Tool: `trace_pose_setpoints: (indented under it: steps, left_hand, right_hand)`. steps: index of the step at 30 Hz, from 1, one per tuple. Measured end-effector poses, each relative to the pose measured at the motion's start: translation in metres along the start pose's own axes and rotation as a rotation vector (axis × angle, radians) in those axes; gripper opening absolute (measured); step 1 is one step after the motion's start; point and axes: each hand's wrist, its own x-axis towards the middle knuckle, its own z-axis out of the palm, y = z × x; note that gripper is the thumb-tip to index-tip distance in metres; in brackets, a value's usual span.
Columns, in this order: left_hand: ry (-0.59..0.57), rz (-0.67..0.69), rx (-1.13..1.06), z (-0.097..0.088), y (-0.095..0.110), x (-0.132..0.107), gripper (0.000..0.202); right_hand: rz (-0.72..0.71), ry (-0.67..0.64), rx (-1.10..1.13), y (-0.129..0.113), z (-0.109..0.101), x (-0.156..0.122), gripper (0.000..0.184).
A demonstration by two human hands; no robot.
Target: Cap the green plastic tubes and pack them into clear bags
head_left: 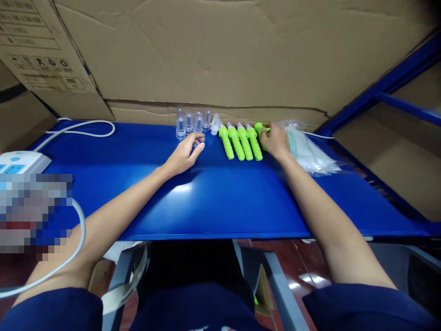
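Several bright green plastic handles (240,141) lie side by side on the blue table (213,202) near its far edge. My right hand (275,140) rests at the right end of that row with its fingers closed on the rightmost green handle (259,127). Several small clear plastic caps (193,122) stand in a cluster left of the handles. My left hand (184,155) lies on the table just in front of the caps, fingers loosely curled and apart, holding nothing I can see.
A clear plastic bag (306,149) lies right of my right hand. Cardboard boxes (220,50) form a wall behind the table. A white power strip (20,162) and white cable (82,126) sit at the left. A blue metal frame (389,82) runs along the right.
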Motion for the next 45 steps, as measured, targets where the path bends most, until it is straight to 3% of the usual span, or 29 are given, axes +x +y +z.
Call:
trace_pose_setpoints:
  steps: [6, 12, 16, 20, 25, 30, 34, 39, 45]
  left_hand:
    - [-0.21, 0.148, 0.246, -0.007, 0.006, 0.0, 0.047]
    - [-0.259, 0.136, 0.289, -0.007, 0.01, -0.001, 0.044]
    - [-0.271, 0.118, 0.331, -0.009, 0.01, -0.001, 0.04]
    - [-0.285, 0.153, 0.471, -0.006, 0.022, 0.003, 0.038]
    - [-0.321, 0.133, 0.695, 0.014, 0.042, 0.03, 0.042]
    - [-0.207, -0.05, 0.717, 0.033, 0.035, 0.069, 0.054]
    - [-0.132, -0.107, 0.668, 0.038, 0.016, 0.086, 0.067]
    - [-0.121, -0.002, 0.602, 0.044, -0.014, 0.092, 0.074]
    - [-0.039, 0.066, 0.541, 0.044, -0.027, 0.095, 0.054]
  right_hand:
    - [0.003, -0.189, -0.16, -0.004, -0.022, -0.011, 0.042]
    - [-0.083, -0.405, -0.262, -0.014, -0.061, -0.024, 0.048]
    - [-0.036, -0.554, -0.35, -0.026, -0.086, -0.033, 0.056]
    - [-0.047, -0.741, -0.384, -0.035, -0.102, -0.036, 0.018]
    - [0.066, -0.902, -0.274, -0.042, -0.117, -0.045, 0.01]
    - [0.12, -0.989, -0.304, -0.052, -0.129, -0.053, 0.011]
    - [0.144, -1.013, -0.249, -0.051, -0.13, -0.053, 0.014]
    - [0.011, -0.944, -0.165, -0.027, -0.106, -0.045, 0.027]
    - [-0.108, -0.933, -0.121, 0.0, -0.083, -0.036, 0.039]
